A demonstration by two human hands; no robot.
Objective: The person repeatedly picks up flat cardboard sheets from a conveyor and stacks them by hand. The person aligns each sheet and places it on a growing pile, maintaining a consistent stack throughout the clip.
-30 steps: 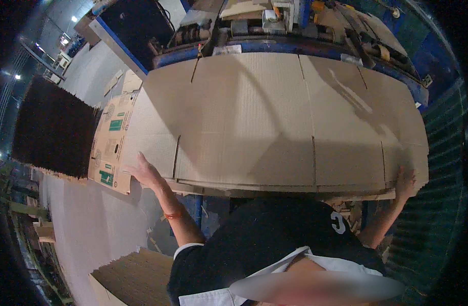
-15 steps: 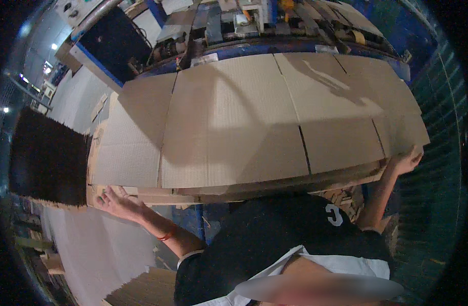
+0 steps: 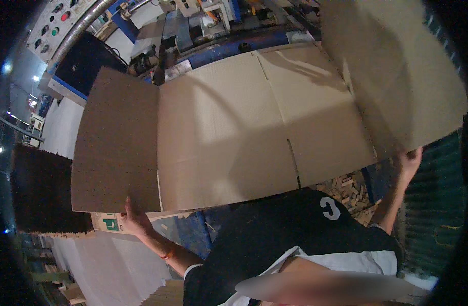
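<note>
A wide, creased and slotted cardboard sheet (image 3: 218,137) spans the view in front of me, its left and right end panels bent upward. My left hand (image 3: 136,220) grips its near edge at the left panel, one digit showing on top and the other fingers hidden. At the right, my right hand (image 3: 410,162) holds the near edge below the raised right panel, its fingers partly behind the board. Under the left panel, beside my left hand, a light cardboard piece (image 3: 110,223) with green print peeks out.
A blue machine (image 3: 213,53) with rollers and metal strips stands behind the sheet. Far left is a control panel (image 3: 54,28) with buttons. A dark brown cardboard stack (image 3: 45,191) sits at left. Cardboard scraps (image 3: 346,191) lie below right, near a green corrugated wall (image 3: 433,188).
The cardboard sheet's ends have folded upward, the right one rising most. My left hand has gone from open beside the sheet to gripping its edge. Scraps below are more exposed.
</note>
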